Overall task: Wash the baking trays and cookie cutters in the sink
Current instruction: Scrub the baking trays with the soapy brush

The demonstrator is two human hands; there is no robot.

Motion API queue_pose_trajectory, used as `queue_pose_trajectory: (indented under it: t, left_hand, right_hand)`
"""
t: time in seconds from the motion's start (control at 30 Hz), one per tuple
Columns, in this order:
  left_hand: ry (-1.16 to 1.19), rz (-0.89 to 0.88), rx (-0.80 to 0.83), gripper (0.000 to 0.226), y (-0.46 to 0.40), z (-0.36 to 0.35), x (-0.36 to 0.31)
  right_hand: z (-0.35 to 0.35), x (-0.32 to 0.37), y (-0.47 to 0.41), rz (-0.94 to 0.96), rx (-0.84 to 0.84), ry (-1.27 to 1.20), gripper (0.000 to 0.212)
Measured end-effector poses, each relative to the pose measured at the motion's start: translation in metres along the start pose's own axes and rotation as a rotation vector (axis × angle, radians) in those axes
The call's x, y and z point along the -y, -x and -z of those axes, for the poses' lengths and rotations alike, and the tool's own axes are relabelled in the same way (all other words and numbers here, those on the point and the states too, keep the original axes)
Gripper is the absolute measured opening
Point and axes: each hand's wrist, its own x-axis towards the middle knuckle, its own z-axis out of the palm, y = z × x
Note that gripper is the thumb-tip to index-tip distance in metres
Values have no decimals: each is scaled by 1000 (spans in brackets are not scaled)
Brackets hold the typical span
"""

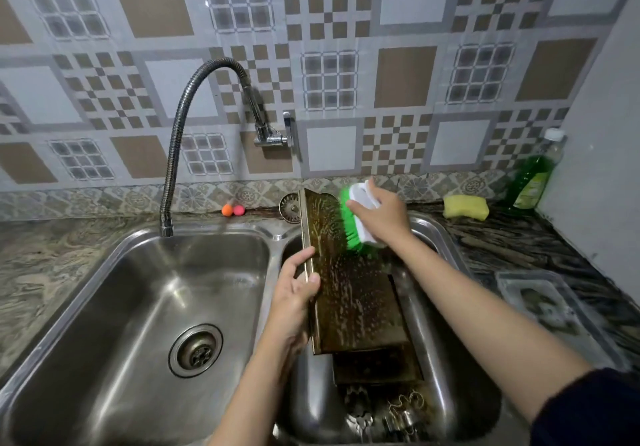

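Observation:
A dark golden baking tray [349,293] stands tilted on edge in the right basin of the double sink [277,238], its face speckled with suds. My left hand [294,293] grips the tray's left rim. My right hand [384,217] holds a white scrub brush with green bristles [353,219] pressed against the tray's upper part. A second dark tray [377,362] lies beneath it. Metal cookie cutters [398,411] lie at the bottom of the right basin, near the front.
The left basin holds only its drain [195,350], under a flexible tap [180,127]. On the counter are a yellow sponge [465,206], a green soap bottle [535,175], a clear plastic container [540,303], a sink strainer [290,207] and two small orange and pink balls [232,209].

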Motion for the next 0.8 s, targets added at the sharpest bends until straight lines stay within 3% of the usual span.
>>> queue_pose_trajectory:
  t: [0.17, 0.33, 0.47, 0.6, 0.73, 0.8]
  left_hand:
    - [-2, -67, -65, 44, -16, 23, -17]
    - [-45, -60, -126, 42, -23, 30, -16]
    - [-276, -31, -32, 37, -15, 16, 4]
    - [-281, 13, 97, 37, -3, 4, 15]
    - [-210, 40, -4, 45, -8, 7, 13]
    - [-212, 51, -85, 33, -14, 14, 12]
  right_hand:
    - [-5, -47, 58, -108, 69, -119, 75]
    - [-26, -51, 169, -30, 207, -331, 77]
    - [-24, -30, 135, 21, 65, -357, 76]
    - [0, -20, 62, -31, -73, -227, 76]
    - [-4, -21, 81, -6, 146, -141, 77]
    - [-9, -25, 107, 17, 303, -209, 75]
